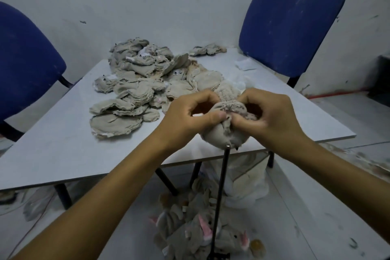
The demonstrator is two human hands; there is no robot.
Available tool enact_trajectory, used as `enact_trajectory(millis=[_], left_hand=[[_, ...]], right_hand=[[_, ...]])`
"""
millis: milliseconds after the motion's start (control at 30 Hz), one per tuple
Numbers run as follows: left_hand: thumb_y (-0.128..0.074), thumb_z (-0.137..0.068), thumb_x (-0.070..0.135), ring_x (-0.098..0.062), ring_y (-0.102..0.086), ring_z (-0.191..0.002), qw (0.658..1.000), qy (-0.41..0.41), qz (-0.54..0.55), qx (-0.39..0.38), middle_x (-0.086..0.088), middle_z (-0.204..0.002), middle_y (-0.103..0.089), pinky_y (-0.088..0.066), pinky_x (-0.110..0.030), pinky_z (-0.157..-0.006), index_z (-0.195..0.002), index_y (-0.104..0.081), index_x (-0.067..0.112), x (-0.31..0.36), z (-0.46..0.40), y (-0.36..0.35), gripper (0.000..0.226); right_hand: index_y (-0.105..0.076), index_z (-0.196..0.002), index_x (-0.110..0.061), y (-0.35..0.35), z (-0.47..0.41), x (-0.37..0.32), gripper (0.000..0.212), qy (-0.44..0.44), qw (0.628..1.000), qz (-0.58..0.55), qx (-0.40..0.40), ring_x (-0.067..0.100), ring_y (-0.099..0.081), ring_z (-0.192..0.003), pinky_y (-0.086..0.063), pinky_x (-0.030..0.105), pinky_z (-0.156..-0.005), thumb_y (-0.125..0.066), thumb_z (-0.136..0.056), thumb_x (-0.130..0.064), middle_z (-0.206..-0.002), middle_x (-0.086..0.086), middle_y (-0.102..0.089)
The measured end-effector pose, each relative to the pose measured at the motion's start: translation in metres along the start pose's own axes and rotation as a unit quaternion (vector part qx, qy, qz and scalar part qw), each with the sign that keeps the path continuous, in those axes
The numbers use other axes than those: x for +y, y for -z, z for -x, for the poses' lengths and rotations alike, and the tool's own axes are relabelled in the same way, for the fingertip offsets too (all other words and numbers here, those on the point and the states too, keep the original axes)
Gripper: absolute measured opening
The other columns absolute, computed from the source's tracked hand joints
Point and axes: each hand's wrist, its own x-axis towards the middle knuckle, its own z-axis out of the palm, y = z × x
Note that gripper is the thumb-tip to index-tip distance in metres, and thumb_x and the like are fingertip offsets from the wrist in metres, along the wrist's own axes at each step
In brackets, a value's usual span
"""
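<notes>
pinching a grey plush toy skin (221,133) from both sides with left hand (187,116) and right hand (274,118), fingers (215,115) curled, thumbs clamped on the rolled seam edge. held in the air just over the near edge of the surface (63,150), capped on the tip of a black rod (221,186) rising from the floor. probably turning it right side out. keep the rod tip centred in the closed end. peel the rim down evenly on both sides. shift the pinches little by little rather than yanking, to spare the seams. stay clear of the pile of flat skins (137,82) toward the far edge and the heap of plush toys (190,236) on the floor.
</notes>
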Motion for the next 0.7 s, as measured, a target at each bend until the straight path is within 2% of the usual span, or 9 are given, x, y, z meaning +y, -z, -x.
enact_trajectory(millis=[67, 167, 233, 333, 400, 467, 533, 600, 700], left_hand=[[-0.070, -0.077, 0.032, -0.020, -0.058, -0.076, 1.000, 0.015, 0.000, 0.013, -0.008, -0.079, -0.062, -0.045, -0.034, -0.068, -0.085, -0.066, 0.007, -0.005, 0.000, -0.002, 0.026], [-0.071, -0.077, 0.026, -0.023, -0.062, -0.072, 0.996, 0.019, -0.061, 0.057, -0.002, -0.075, -0.066, -0.048, -0.036, -0.066, -0.082, -0.068, 0.015, -0.010, -0.003, -0.007, 0.012], [-0.071, -0.075, 0.026, -0.024, -0.063, -0.073, 0.991, 0.020, -0.105, 0.076, -0.001, -0.073, -0.067, -0.050, -0.038, -0.066, -0.080, -0.068, 0.017, -0.011, -0.003, -0.011, 0.011], [-0.071, -0.073, 0.025, -0.024, -0.064, -0.070, 0.989, 0.030, -0.128, 0.069, -0.001, -0.072, -0.068, -0.050, -0.039, -0.064, -0.077, -0.066, 0.017, -0.014, -0.004, -0.006, 0.011], [-0.072, -0.072, 0.019, -0.017, -0.059, -0.064, 0.995, 0.054, -0.060, 0.062, 0.000, -0.068, -0.064, -0.047, -0.031, -0.060, -0.074, -0.064, 0.014, -0.014, -0.006, 0.002, 0.010], [-0.072, -0.070, 0.014, -0.009, -0.055, -0.062, 0.994, 0.080, 0.006, 0.080, 0.003, -0.064, -0.060, -0.044, -0.023, -0.057, -0.070, -0.061, 0.013, -0.016, -0.008, 0.007, 0.010], [-0.070, -0.066, 0.014, -0.008, -0.051, -0.058, 0.986, 0.100, 0.019, 0.130, 0.005, -0.060, -0.056, -0.043, -0.022, -0.055, -0.065, -0.059, 0.012, -0.019, -0.010, 0.003, 0.011], [-0.069, -0.063, 0.017, -0.010, -0.048, -0.055, 0.977, 0.122, 0.013, 0.173, 0.006, -0.056, -0.052, -0.041, -0.025, -0.054, -0.060, -0.057, 0.015, -0.023, -0.012, -0.006, 0.013], [-0.064, -0.061, 0.021, -0.009, -0.044, -0.053, 0.967, 0.143, -0.025, 0.210, 0.012, -0.051, -0.048, -0.037, -0.027, -0.053, -0.053, -0.055, 0.022, -0.025, -0.010, -0.017, 0.013]], right_hand=[[-0.065, -0.074, -0.012, -0.009, -0.003, 0.003, 0.023, -0.056, 0.998, -0.019, 0.020, 0.009, -0.054, -0.064, -0.040, 0.017, -0.056, -0.066, -0.077, -0.036, -0.066, -0.013, -0.057], [-0.060, -0.069, -0.015, -0.022, -0.011, 0.009, 0.015, -0.144, 0.988, -0.021, 0.044, 0.002, -0.051, -0.061, -0.035, 0.013, -0.054, -0.060, -0.072, -0.030, -0.060, -0.011, -0.055], [-0.058, -0.065, -0.018, -0.029, -0.014, 0.011, 0.013, -0.165, 0.985, -0.017, 0.047, -0.001, -0.050, -0.059, -0.034, 0.012, -0.054, -0.058, -0.070, -0.029, -0.056, -0.011, -0.053], [-0.053, -0.061, -0.021, -0.031, -0.016, 0.012, 0.013, -0.180, 0.983, -0.042, 0.016, 0.003, -0.046, -0.056, -0.031, 0.015, -0.053, -0.057, -0.070, -0.030, -0.053, -0.011, -0.050], [-0.056, -0.065, -0.017, -0.024, -0.018, 0.013, 0.015, -0.180, 0.971, -0.146, -0.055, 0.002, -0.046, -0.056, -0.036, 0.018, -0.054, -0.059, -0.075, -0.027, -0.058, -0.013, -0.052], [-0.061, -0.076, -0.007, -0.018, -0.017, 0.012, 0.019, -0.173, 0.951, -0.226, -0.124, 0.008, -0.051, -0.059, -0.042, 0.024, -0.053, -0.060, -0.082, -0.026, -0.064, -0.002, -0.055], [-0.060, -0.078, -0.005, -0.020, -0.009, 0.006, 0.019, -0.142, 0.961, -0.200, -0.129, 0.014, -0.051, -0.061, -0.042, 0.032, -0.057, -0.061, -0.080, -0.024, -0.067, 0.008, -0.056], [-0.061, -0.077, -0.009, -0.026, -0.003, 0.000, 0.017, -0.125, 0.972, -0.168, -0.105, 0.020, -0.053, -0.065, -0.043, 0.036, -0.060, -0.061, -0.078, -0.025, -0.069, 0.007, -0.058], [-0.065, -0.080, -0.008, -0.026, 0.000, -0.001, 0.020, -0.133, 0.969, -0.170, -0.121, 0.025, -0.057, -0.071, -0.046, 0.038, -0.066, -0.060, -0.080, -0.027, -0.073, 0.008, -0.062]])
